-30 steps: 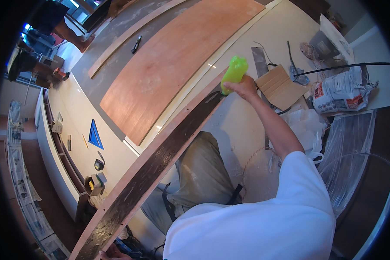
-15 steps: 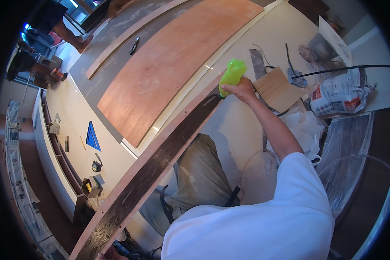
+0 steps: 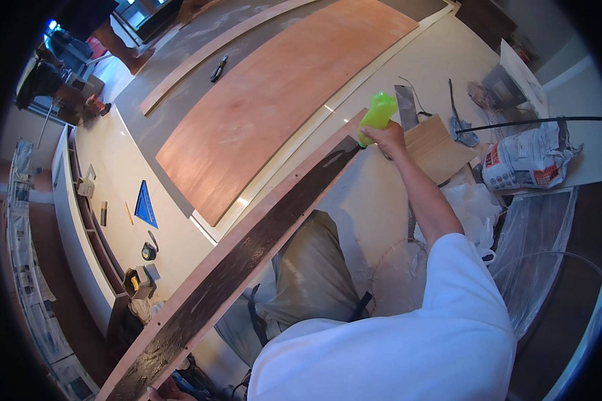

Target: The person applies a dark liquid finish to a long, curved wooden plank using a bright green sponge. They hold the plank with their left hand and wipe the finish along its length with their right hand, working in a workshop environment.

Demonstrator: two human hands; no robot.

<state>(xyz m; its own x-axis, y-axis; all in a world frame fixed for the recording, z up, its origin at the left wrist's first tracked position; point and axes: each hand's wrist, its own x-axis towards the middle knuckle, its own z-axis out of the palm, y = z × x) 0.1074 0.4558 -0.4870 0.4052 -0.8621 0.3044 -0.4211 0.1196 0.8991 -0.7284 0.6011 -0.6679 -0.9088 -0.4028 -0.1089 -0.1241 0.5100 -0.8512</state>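
A long narrow wooden strip [image 3: 274, 198] slants across my lap from lower left to upper centre. Dark brown, glossy coating [image 3: 231, 267] covers its middle, leaving bare wood along the edges. My right hand [image 3: 390, 139] is closed around a soft bright-green squeeze bottle [image 3: 379, 112], tipped with its dark nozzle down at the strip's far end. Close to the nozzle, a looped streak [image 3: 338, 157] shows in the coating. At the bottom edge, my left hand [image 3: 168, 393] grips the strip's near end; most of it lies out of the picture.
A curved plywood panel [image 3: 287, 100] lies beyond the strip, with a utility knife [image 3: 219, 69] near it. To the left are a blue set square [image 3: 145, 204] and a tape measure [image 3: 148, 251]. Cardboard [image 3: 438, 148] and an opened bag [image 3: 525, 160] lie right. Another person's leg [image 3: 117, 43] is upper left.
The view has shifted slightly. My right hand and the green bottle sit a little further right, still at the strip's far end. My left hand keeps its hold.
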